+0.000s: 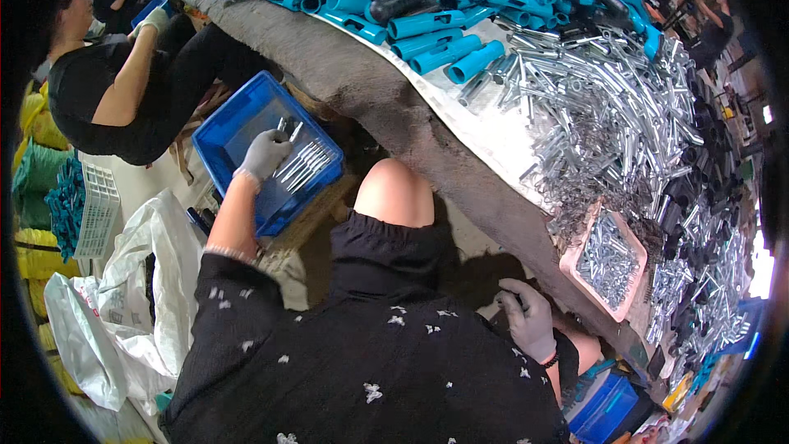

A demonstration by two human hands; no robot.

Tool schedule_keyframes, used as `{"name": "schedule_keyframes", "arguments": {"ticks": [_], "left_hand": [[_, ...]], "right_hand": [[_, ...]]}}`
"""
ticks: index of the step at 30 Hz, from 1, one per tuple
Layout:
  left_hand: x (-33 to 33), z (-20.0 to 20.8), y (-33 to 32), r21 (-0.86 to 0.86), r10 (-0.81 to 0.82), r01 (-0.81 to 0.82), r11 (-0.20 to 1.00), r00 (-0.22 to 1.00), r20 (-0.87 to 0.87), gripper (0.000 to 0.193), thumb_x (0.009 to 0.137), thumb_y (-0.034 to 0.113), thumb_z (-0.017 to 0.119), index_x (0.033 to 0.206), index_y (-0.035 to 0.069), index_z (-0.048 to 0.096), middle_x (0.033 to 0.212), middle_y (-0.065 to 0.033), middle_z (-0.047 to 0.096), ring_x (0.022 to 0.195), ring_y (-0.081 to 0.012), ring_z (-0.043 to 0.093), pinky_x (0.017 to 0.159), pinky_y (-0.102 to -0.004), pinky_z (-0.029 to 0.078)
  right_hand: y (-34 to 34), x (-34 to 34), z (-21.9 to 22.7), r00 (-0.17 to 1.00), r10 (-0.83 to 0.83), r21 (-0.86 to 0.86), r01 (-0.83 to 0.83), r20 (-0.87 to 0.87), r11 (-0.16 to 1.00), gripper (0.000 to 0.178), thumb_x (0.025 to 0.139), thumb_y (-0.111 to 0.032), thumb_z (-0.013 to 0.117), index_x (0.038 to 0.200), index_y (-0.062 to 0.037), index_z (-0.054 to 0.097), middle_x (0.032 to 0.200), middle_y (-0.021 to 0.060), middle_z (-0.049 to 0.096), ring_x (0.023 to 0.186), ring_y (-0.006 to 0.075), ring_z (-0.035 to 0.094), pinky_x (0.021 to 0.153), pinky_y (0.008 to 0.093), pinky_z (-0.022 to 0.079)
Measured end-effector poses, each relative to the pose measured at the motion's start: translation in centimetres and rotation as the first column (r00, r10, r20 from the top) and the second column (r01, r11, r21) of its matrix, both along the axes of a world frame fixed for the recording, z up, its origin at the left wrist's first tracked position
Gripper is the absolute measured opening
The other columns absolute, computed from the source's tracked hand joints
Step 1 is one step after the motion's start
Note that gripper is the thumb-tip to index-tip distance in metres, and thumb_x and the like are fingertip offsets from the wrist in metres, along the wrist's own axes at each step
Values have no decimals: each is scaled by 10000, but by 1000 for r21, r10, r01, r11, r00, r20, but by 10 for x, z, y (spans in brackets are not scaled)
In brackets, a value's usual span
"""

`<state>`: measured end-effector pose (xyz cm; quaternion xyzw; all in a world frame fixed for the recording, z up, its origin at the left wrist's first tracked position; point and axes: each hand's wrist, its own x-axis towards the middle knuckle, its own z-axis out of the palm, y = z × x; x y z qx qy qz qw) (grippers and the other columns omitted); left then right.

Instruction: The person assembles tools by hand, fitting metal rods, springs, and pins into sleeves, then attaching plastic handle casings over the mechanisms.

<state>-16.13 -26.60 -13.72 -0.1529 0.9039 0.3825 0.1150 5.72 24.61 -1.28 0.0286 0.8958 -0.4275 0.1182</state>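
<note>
My left hand, in a pale grey glove, reaches into a blue plastic crate. Its fingers are closed on a silver metal part with a dark end, partly hidden by the hand. Beside it in the crate, several slim silver rods lie side by side in a row. My right hand, gloved likewise, hovers by my right thigh. Its fingers are loosely bent and apart, with nothing visible between them.
A cloth-edged worktable curves across, heaped with turquoise tubular handles and silver metal parts. On it stands a pink basket of small fasteners. At left are a seated person, white sacks and a white crate.
</note>
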Motion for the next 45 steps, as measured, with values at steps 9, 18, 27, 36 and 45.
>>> {"name": "schedule_keyframes", "arguments": {"ticks": [9,18,27,36,45], "left_hand": [[133,164,188,71,-488,527,847,824,-288,125,769,56,667,855,-34,654,887,-91,551,773,-180,561,695,-310,456],[164,146,324,-252,-882,850,463,411,-232,182,748,138,728,910,65,693,954,-183,577,825,-373,643,721,-445,526],[164,107,377,411,-872,884,222,369,-322,452,866,-3,635,1307,38,545,1195,-182,647,1142,-231,632,972,-343,483],[165,123,353,802,-819,462,379,571,59,406,874,24,689,1245,-46,539,1195,-95,646,1126,-139,598,1007,-300,463],[166,127,341,783,-726,342,520,659,194,276,857,60,703,1104,36,581,879,-30,673,694,-73,621,599,-201,464]], "right_hand": [[-34,-38,6,946,269,-309,-315,-181,897,536,894,-134,717,1379,-34,511,1140,110,661,1065,202,643,917,354,521],[6,12,-10,998,45,-415,-27,35,909,291,851,-169,741,1081,-5,674,1049,138,707,976,228,671,861,344,504],[89,118,-33,898,-438,-351,422,38,836,187,888,-141,682,1004,5,686,954,109,705,919,182,656,842,310,504],[106,108,-5,787,-594,-130,580,-166,805,178,803,-135,751,891,-5,668,843,64,666,784,138,613,725,288,488],[66,71,-11,927,-372,-333,335,-54,881,219,787,-176,763,864,-7,648,772,74,623,710,154,588,688,314,475]]}}
